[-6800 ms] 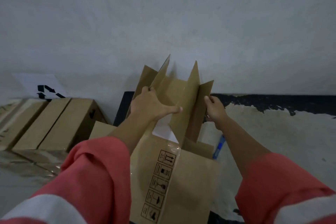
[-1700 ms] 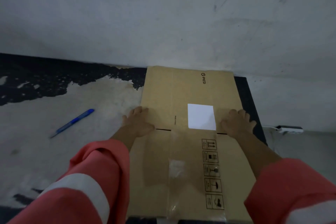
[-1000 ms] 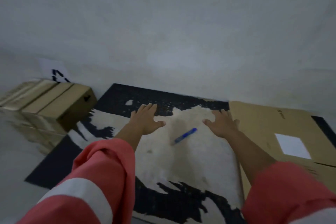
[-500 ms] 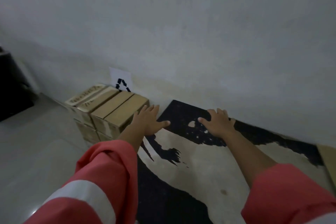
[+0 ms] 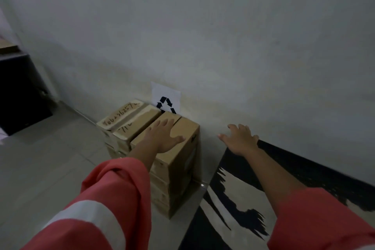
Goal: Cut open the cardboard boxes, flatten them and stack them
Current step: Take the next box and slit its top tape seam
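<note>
Several sealed brown cardboard boxes (image 5: 178, 168) are stacked on the pale tiled floor (image 5: 50, 158) against the white wall (image 5: 223, 46), just left of the frame's centre, below a white paper recycling sign (image 5: 166, 98). The left hand (image 5: 164, 136) is laid flat, fingers straight, on the top box (image 5: 188, 128); the right hand (image 5: 240, 138) is held spread and empty beside the stack. The boxes are judged stiff, weight unknown, and best gripped by opposite side faces.

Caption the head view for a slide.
Left hand spread over the top cardboard box, right hand open beside the stack.
</note>
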